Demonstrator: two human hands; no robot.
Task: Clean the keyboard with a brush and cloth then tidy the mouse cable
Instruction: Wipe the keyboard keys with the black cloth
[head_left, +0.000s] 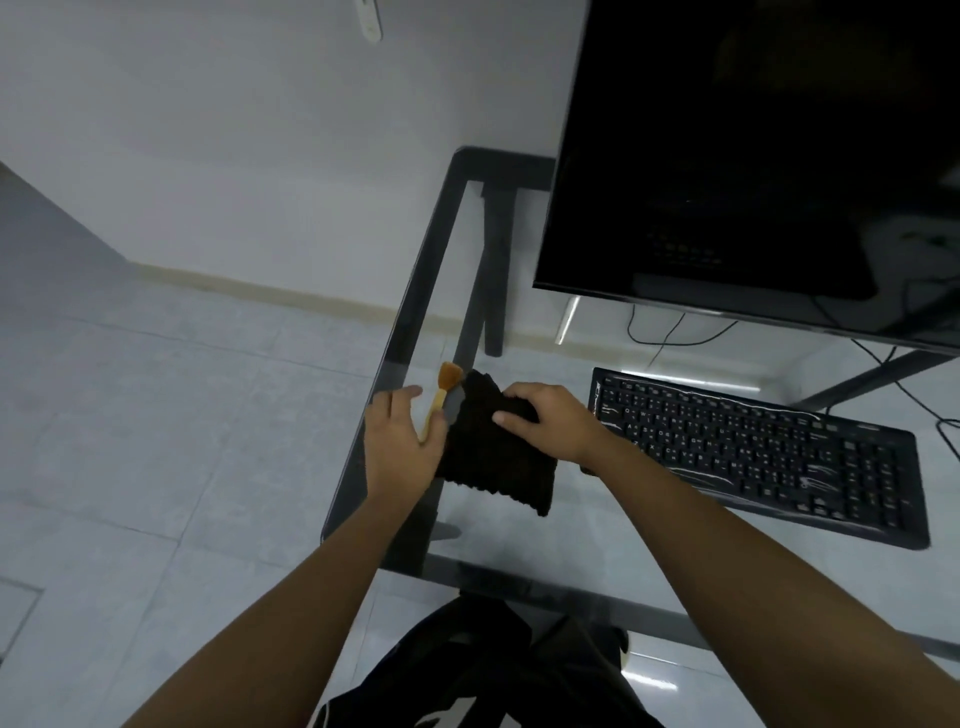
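**Both hands at the cloth and brush, keyboard off to the right**

The black keyboard (758, 454) lies flat on the glass counter (467, 545), angled so that its near end runs toward the right, with pale streaks across some of its keys. Just beside its left end sits a dark folded cloth (493, 457), ribbed in texture, lying flat on the glass. The right hand (545, 421) rests on the cloth's far right corner, fingers curled down over the edge and gripping the fabric. The left hand (400, 441) lies at the cloth's left side with fingers loosely spread; the pale handle of a small brush (441, 395) passes under its thumb side, but whether the hand actually has hold of the handle I cannot tell. The brush's orange bristle head fans out beyond the fingers, pointing away from the person, next to the cloth's far left corner.

Above and behind the keyboard stands a large dark monitor (753, 156) (its screen is off), and thin black cables (670, 332) trail beneath it. The counter has a dark frame and legs, and pale floor tiles (156, 415) show through the glass and to the left. A white wall (260, 156) rises behind.
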